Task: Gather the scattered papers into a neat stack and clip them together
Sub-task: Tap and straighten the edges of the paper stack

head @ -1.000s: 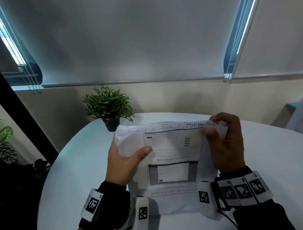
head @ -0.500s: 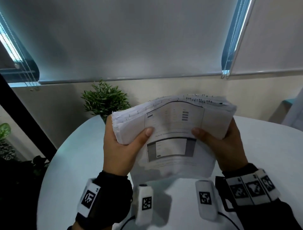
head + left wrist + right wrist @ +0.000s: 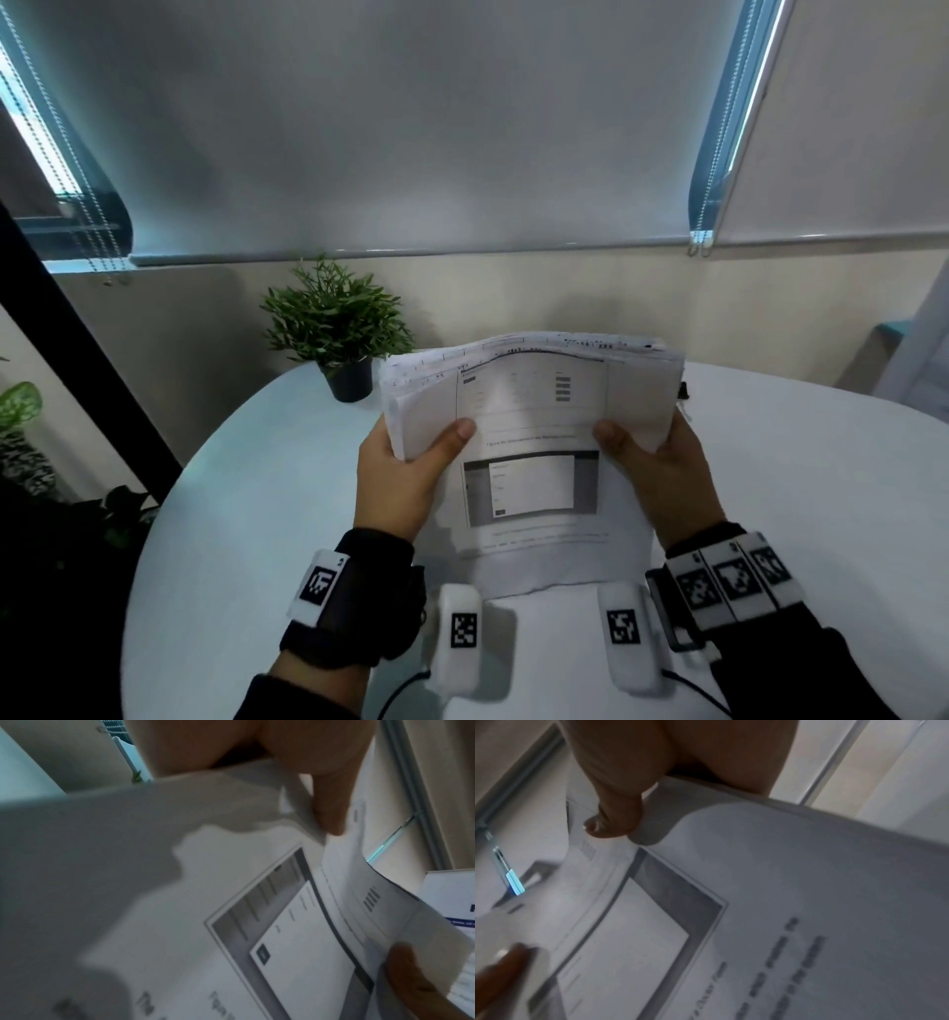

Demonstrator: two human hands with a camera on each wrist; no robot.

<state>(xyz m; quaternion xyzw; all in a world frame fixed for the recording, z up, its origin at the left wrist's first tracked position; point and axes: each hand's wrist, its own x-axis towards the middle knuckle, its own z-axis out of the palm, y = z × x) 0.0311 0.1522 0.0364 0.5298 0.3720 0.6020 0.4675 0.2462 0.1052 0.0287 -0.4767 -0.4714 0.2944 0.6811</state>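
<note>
A round white counter [image 3: 257, 514] fills the lower view. Above it, a thick stack of papers [image 3: 534, 411] is held upright, its bottom edge low near the counter and its top edge curling toward the person. The left hand [image 3: 400, 478] grips the stack's left edge, thumb on the printed front page. The right hand [image 3: 662, 473] grips the right edge likewise. A small potted plant [image 3: 334, 324] stands on the counter beyond the papers, to the left.
</note>
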